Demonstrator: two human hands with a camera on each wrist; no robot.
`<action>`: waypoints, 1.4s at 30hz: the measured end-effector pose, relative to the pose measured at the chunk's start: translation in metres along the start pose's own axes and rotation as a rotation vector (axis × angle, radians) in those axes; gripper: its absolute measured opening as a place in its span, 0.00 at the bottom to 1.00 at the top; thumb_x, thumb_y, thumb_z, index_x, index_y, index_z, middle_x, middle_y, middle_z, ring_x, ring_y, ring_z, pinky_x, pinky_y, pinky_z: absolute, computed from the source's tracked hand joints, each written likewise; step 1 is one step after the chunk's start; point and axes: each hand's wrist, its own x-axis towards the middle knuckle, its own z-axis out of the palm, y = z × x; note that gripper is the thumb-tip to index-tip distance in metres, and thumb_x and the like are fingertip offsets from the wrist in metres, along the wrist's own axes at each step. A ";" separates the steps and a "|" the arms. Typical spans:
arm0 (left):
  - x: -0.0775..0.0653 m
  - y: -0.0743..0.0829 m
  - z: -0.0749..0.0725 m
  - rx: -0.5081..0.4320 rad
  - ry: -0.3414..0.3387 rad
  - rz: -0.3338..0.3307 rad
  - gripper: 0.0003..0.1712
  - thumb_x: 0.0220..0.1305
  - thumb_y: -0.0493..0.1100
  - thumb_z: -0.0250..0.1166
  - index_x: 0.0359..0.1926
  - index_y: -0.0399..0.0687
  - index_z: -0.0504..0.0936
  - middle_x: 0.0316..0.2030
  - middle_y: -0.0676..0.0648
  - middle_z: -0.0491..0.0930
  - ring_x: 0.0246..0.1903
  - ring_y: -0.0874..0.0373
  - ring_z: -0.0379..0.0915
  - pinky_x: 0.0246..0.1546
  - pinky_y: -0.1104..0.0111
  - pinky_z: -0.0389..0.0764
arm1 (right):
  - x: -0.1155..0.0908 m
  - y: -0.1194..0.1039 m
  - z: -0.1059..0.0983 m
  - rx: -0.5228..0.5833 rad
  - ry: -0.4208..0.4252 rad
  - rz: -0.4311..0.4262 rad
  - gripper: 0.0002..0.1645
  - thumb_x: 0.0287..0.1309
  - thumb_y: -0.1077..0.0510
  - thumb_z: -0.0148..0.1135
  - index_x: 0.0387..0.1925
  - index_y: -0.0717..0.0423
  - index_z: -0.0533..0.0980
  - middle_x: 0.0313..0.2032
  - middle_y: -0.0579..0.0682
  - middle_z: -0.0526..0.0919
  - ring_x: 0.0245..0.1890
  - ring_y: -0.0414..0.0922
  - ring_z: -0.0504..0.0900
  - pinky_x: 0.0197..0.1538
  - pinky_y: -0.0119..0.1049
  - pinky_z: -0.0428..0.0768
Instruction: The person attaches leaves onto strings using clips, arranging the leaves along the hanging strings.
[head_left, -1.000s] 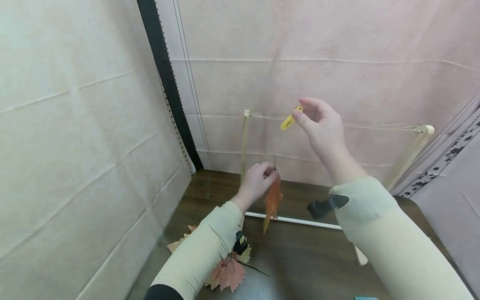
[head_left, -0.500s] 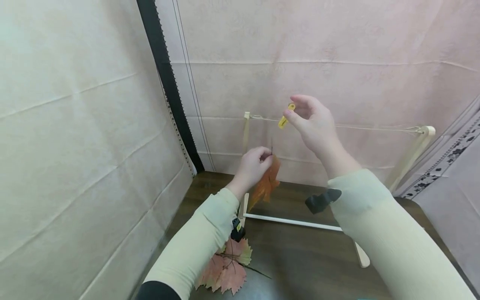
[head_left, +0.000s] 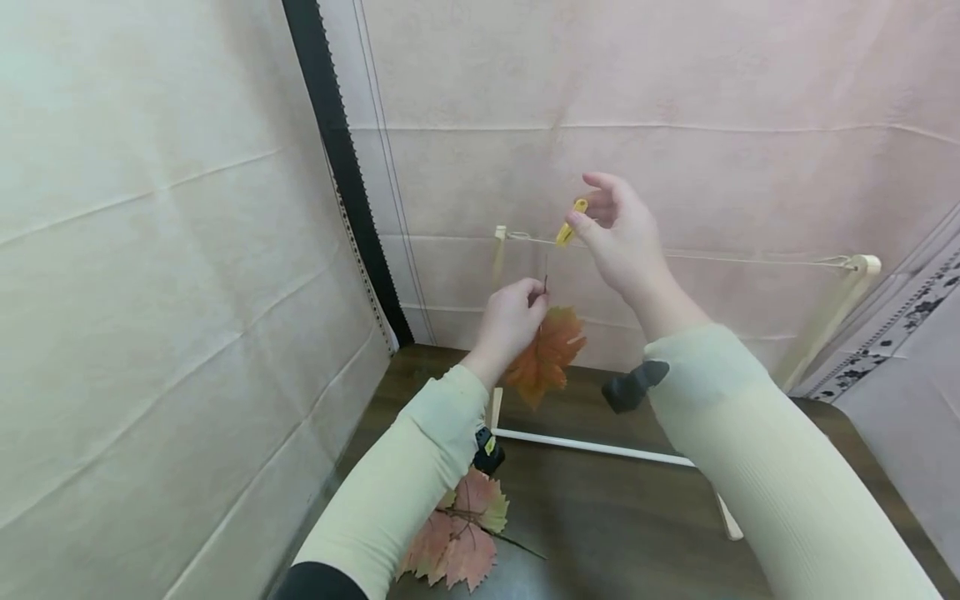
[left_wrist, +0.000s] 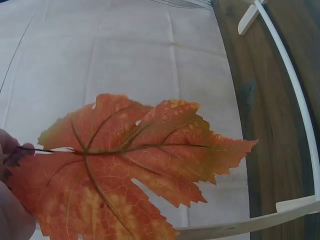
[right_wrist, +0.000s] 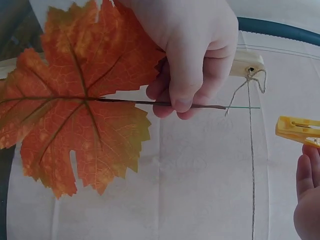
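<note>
My left hand (head_left: 512, 321) pinches the thin dark stem of an orange artificial leaf (head_left: 550, 354) between thumb and fingers. The leaf hangs below that hand in the head view, and its veined face fills much of the left wrist view. In the right wrist view the stem's green tip overlaps the string (right_wrist: 252, 165). Higher and to the right, my right hand (head_left: 626, 237) pinches a yellow clothespin (head_left: 572, 223) between thumb and fingers. The clothespin is right at the string in the head view; in the right wrist view a gap shows between them.
The string runs between two pale wooden posts (head_left: 828, 321), joined low down by a white rod (head_left: 592, 446). A spray of pinkish leaves (head_left: 468, 554) lies on the dark wooden table (head_left: 615, 533) under my left forearm. Pale cloth walls (head_left: 187, 292) stand at the left and back.
My left hand has risen toward the string with the leaf, which has turned to show its broad face. My right hand has shifted left, bringing the clothespin to the string in the head view.
</note>
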 end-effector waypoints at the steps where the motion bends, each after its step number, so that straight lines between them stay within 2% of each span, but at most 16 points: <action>1: 0.001 0.001 0.001 0.000 0.003 0.000 0.11 0.67 0.43 0.57 0.46 0.45 0.80 0.44 0.49 0.82 0.45 0.57 0.76 0.48 0.65 0.75 | 0.001 0.001 0.000 -0.005 0.000 0.000 0.32 0.62 0.52 0.59 0.66 0.48 0.62 0.53 0.51 0.76 0.53 0.45 0.74 0.57 0.41 0.69; 8: 0.007 0.004 0.007 0.076 -0.002 0.075 0.10 0.69 0.40 0.55 0.45 0.43 0.81 0.42 0.48 0.81 0.44 0.56 0.76 0.48 0.66 0.74 | 0.005 0.004 -0.003 -0.055 -0.007 -0.022 0.29 0.64 0.53 0.57 0.65 0.49 0.63 0.52 0.53 0.75 0.54 0.47 0.73 0.58 0.44 0.67; 17: 0.007 0.013 0.017 0.196 0.036 0.061 0.10 0.69 0.39 0.54 0.43 0.43 0.80 0.40 0.47 0.81 0.44 0.54 0.76 0.48 0.65 0.73 | 0.008 0.012 0.000 -0.114 0.022 -0.042 0.26 0.65 0.54 0.55 0.64 0.45 0.66 0.51 0.52 0.75 0.54 0.47 0.73 0.59 0.43 0.67; 23: 0.007 0.012 0.019 0.173 0.083 0.034 0.10 0.69 0.39 0.53 0.44 0.43 0.81 0.41 0.47 0.81 0.45 0.53 0.76 0.49 0.64 0.73 | 0.012 0.017 0.005 -0.114 0.018 -0.025 0.26 0.66 0.54 0.54 0.65 0.45 0.66 0.51 0.50 0.75 0.53 0.46 0.74 0.58 0.43 0.67; 30: 0.008 0.009 0.020 0.124 0.082 -0.025 0.11 0.69 0.39 0.54 0.46 0.44 0.81 0.44 0.48 0.80 0.48 0.53 0.74 0.52 0.64 0.71 | 0.018 0.020 0.013 -0.072 -0.001 0.006 0.26 0.66 0.55 0.53 0.65 0.44 0.65 0.50 0.50 0.75 0.53 0.46 0.73 0.59 0.44 0.66; 36: 0.010 0.008 0.018 0.158 0.104 0.018 0.11 0.69 0.40 0.54 0.45 0.44 0.81 0.43 0.47 0.81 0.47 0.53 0.74 0.52 0.64 0.71 | 0.020 0.018 0.015 -0.092 -0.017 0.002 0.27 0.66 0.53 0.53 0.66 0.45 0.64 0.51 0.50 0.75 0.54 0.46 0.73 0.59 0.45 0.66; 42: 0.013 0.006 0.017 0.130 0.132 0.026 0.10 0.68 0.39 0.55 0.44 0.44 0.81 0.43 0.47 0.81 0.47 0.53 0.74 0.52 0.63 0.71 | 0.021 0.017 0.014 -0.112 -0.049 0.009 0.29 0.66 0.52 0.53 0.68 0.44 0.61 0.52 0.50 0.75 0.55 0.47 0.72 0.59 0.48 0.65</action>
